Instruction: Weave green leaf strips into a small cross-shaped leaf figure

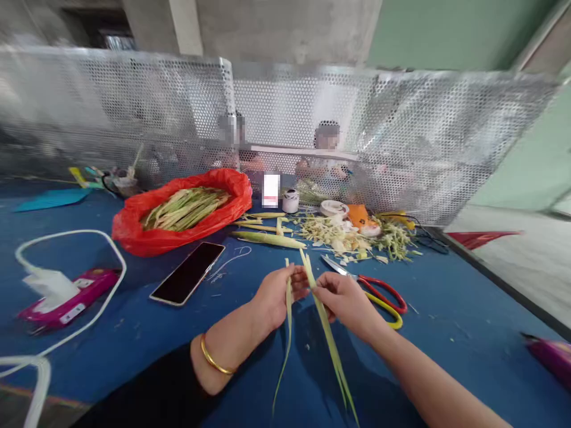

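My left hand (279,294), with a gold bangle on the wrist, has its palm turned inward and its fingers curled. A narrow pale-green leaf strip (288,333) hangs from it between thumb and palm. My right hand (341,300) pinches a wider leaf strip (331,348), split into thin tails at its lower end. The upper end of this wider strip reaches close to my left fingertips. Just beyond my right hand lie scissors (379,291) with one red and one yellow handle loop. A long green leaf bundle (270,239) rests past my fingertips.
A red plastic bag (134,229) holds many leaf strips. Left of my hands are a phone (187,274), a white cable (118,261) and a magenta power strip (96,279). Scraps (332,235) lie behind the scissors. A perforated metal screen (285,107) stands behind, with people beyond it.
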The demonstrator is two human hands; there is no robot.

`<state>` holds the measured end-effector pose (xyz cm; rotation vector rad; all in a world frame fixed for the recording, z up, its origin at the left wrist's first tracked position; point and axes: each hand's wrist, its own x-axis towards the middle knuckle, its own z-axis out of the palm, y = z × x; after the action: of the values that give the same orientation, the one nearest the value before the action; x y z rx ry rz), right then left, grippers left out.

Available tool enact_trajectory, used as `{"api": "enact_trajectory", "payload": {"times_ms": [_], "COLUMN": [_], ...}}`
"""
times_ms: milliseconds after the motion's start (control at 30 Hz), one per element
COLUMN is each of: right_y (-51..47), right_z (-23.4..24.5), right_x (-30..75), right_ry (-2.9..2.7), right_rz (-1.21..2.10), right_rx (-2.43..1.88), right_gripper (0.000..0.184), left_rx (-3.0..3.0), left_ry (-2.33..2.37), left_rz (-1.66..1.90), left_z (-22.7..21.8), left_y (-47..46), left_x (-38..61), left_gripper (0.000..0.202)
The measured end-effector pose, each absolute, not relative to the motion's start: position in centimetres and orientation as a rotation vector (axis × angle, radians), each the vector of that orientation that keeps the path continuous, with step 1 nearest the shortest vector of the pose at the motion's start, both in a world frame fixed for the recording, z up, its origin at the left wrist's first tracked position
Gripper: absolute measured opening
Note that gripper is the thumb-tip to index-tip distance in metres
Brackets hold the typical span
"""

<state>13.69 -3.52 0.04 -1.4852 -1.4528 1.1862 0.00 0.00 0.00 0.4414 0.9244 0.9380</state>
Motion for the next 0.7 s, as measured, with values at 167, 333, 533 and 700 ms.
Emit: {"api": "enact_trajectory", "payload": {"times_ms": [167, 333, 533, 700], "right_y": [-4.1, -4.2, -4.5, -3.4], "right_z": [-1.0, -1.3, -0.3, 0.4], "right_x": [13.0, 12.6, 13.4, 15.5], "right_ry": [-1.495, -1.539, -1.769, -1.625], "right_rz": [1.170, 1.141, 0.842, 0.445], "right_rx": [-1.466, -1.482, -1.448, -1.312], "right_gripper": [0.019, 0.016, 0.027, 0.026], "left_rx": [0.464, 0.574, 0.605, 0.600], "left_ry": [0.853, 0.801, 0.800, 0.848], "left_rz": [0.921, 0.890, 0.879, 0.758], "left_z": [0.6, 0.3, 0.4, 1.0], "left_y": [-0.6, -0.9, -0.9, -1.2], "left_x": [0.2, 0.3, 0.1, 0.0], "left_gripper": [0.028, 0.017, 0.021, 0.020]}}
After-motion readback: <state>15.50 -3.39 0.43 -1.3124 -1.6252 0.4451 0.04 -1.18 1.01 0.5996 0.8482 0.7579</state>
